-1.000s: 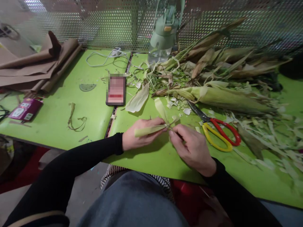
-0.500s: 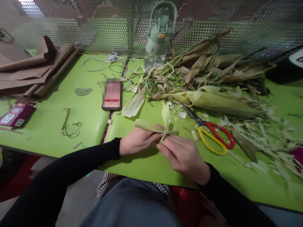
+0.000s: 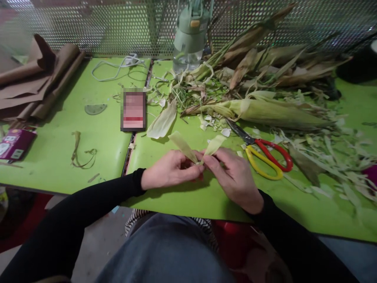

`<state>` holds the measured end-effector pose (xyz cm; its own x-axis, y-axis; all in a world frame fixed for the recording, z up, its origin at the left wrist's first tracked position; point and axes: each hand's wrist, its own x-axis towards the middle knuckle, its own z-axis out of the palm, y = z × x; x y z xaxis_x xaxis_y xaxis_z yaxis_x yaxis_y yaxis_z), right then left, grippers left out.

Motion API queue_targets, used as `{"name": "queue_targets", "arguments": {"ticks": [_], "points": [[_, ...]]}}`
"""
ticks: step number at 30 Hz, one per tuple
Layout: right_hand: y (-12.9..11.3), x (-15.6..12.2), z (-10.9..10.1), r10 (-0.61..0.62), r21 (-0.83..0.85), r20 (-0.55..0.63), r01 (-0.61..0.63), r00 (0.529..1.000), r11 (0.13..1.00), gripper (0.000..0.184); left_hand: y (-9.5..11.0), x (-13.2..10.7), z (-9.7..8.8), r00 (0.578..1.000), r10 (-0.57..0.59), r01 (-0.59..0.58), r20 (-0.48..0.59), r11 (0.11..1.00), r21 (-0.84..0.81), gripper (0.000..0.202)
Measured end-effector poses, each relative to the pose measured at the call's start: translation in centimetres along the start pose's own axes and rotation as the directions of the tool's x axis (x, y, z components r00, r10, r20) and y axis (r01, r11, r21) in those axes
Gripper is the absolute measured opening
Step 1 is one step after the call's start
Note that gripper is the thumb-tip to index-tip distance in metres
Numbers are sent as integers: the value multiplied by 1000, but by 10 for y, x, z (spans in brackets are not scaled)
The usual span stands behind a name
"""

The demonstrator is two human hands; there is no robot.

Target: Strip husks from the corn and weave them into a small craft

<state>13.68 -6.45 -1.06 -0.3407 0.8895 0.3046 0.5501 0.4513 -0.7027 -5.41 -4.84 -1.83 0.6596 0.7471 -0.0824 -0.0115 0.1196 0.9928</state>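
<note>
Close to the table's front edge, my left hand (image 3: pixel 166 169) and my right hand (image 3: pixel 235 175) meet, both closed on a pale green corn husk strip (image 3: pixel 212 145). Two flat ends of husk stand up in a V from between my fingers; the part at the fingertips is mostly hidden. Right of my right hand lie scissors (image 3: pixel 262 151) with one red and one yellow handle. Beyond my hands a loose husk leaf (image 3: pixel 162 120) rests on the green table (image 3: pixel 159 198), and behind the scissors is a whole green corn husk bundle (image 3: pixel 273 114).
A phone (image 3: pixel 134 110) lies left of the husk leaf, near a clear protractor (image 3: pixel 96 109) and a white cable (image 3: pixel 110 70). A water bottle (image 3: pixel 190 43) stands at the back by dried husks (image 3: pixel 265 67). Brown paper (image 3: pixel 35 82) and a purple box (image 3: pixel 17 144) are at left.
The husk ends have gone from a crossed shape, one pointing left and one up, to a V. My right hand has turned, with its fingers now at the strip's base. The view has shifted slightly.
</note>
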Motion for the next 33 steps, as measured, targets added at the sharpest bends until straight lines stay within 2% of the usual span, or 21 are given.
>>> {"name": "queue_targets", "arguments": {"ticks": [2, 4, 8, 11, 13, 15, 17, 18, 22, 25, 28, 33], "points": [[-1, -1, 0, -20, 13, -74, 21, 997, 1000, 25, 1, -1, 1, 1000, -14, 14, -7, 1000, 3, 16], [-2, -1, 1, 16, 51, -102, -11, 995, 999, 27, 1, -2, 3, 999, -49, 49, -4, 998, -51, 14], [4, 1, -2, 131, 137, -56, -123, 990, 983, 31, -7, 0, 5, 992, -122, 120, -2, 972, -201, 17], [12, 8, -8, 189, 203, -78, -170, 979, 964, 22, -9, 0, 5, 976, -210, 218, 56, 949, -228, 19], [14, 12, -11, 149, 184, -96, -130, 984, 974, 32, -7, -2, 5, 956, -269, 287, 120, 941, -179, 20], [13, 13, -12, 44, 116, 3, -44, 999, 992, 34, -3, -4, 6, 940, -302, 321, 160, 941, -106, 21], [10, 12, -10, -35, 86, 69, 29, 997, 996, 20, 1, -5, 7, 940, -301, 316, 162, 945, -81, 28], [8, 11, -8, -38, 93, 61, 32, 997, 995, 15, 2, -5, 8, 944, -290, 307, 154, 946, -102, 31], [6, 11, -7, 107, 180, -51, -97, 993, 979, 19, 3, -2, 8, 967, -234, 255, 104, 921, -295, 34], [7, 13, -9, 98, 179, -5, -95, 995, 979, 18, 1, 0, 7, 964, -253, 266, 86, 902, -340, 36], [6, 13, -11, 19, 158, 61, -29, 998, 987, 16, 0, 0, 7, 958, -266, 285, 104, 922, -263, 36], [2, 9, -6, 75, 190, -50, -65, 996, 980, 19, -2, -2, 9, 975, -212, 217, 64, 973, -80, 30]]}}
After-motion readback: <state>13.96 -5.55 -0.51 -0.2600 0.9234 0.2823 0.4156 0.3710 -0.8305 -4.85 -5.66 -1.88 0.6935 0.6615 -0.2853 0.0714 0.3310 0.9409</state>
